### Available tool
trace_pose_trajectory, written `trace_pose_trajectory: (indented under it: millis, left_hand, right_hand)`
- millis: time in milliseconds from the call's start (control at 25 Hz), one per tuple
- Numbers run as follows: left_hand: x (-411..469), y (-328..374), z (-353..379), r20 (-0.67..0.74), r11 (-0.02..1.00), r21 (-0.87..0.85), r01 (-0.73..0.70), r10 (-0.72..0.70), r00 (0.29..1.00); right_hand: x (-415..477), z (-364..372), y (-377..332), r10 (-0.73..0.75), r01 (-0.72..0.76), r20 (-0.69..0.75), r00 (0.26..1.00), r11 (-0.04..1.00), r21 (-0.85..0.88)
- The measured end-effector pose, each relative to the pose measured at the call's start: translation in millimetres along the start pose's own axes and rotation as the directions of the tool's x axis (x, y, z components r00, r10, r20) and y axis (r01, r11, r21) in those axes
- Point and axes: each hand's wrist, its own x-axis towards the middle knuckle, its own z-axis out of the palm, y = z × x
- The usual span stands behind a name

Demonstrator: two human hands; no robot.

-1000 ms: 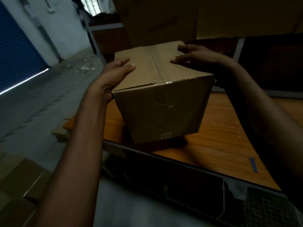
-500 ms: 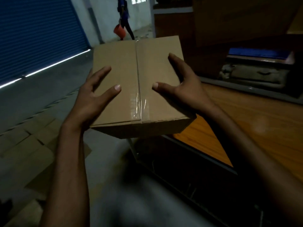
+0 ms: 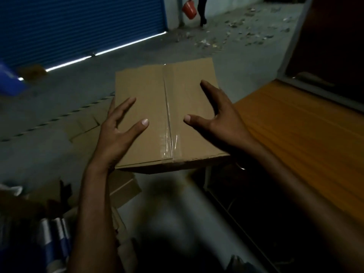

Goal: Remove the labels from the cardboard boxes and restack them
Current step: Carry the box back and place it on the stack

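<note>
1. Cardboard box (image 3: 157,115): we see it held up in the air over the floor (image 3: 177,48), off the left edge of the wooden tabletop (image 3: 305,144). Its top faces us, with clear tape (image 3: 169,123) running down the middle seam.
2. Left hand (image 3: 120,133): it is spread wide with straight fingers. Thumb and forefinger lie on the top face, and the other fingers go down the left side, pressing the box inward.
3. Right hand (image 3: 218,117): it is splayed the same way. The thumb lies flat on the top and the forefinger runs along the right edge, so the box is carried between the two hands.
4. Edges: the near right corner of the box meets the tabletop's left corner in our view. We cannot tell whether they touch.
5. Room: bare concrete lies open beyond the box as far as the blue roller shutter (image 3: 78,26). Flattened cardboard (image 3: 84,131) lies on the floor under and to the left of it. Litter (image 3: 236,36) is scattered far off, where a person (image 3: 202,10) walks with an orange bucket (image 3: 189,9).
6. Change: a second ago the box stood on the tabletop with both hands on its top. Half a second ago it was already lifted. Since then it has swung further left, and more open floor shows around it.
</note>
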Motion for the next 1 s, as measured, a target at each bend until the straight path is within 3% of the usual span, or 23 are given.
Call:
trace_pose_trajectory:
  millis: [360,680,1000]
  left_hand:
    - [83.2,-144.1,-22.1,-0.123,0.972,0.032,0.232,-0.227,0.966]
    - [176.6,-237.7,-10.8,-0.132,0.890,-0.035,0.455,-0.455,0.881]
    - [287.1,-362.1,-31.6,-0.109,0.864,-0.026,0.503,-0.503,0.858]
  right_hand:
    - [143.0,137.5,77.8,0.052,-0.057,0.266,0.962,0.998,0.011]
    - [268.8,225.5,151.3,0.158,-0.135,0.444,0.882,0.987,-0.083]
    - [388.1,331.4,213.0,0.230,-0.171,0.484,0.844,0.972,-0.163]
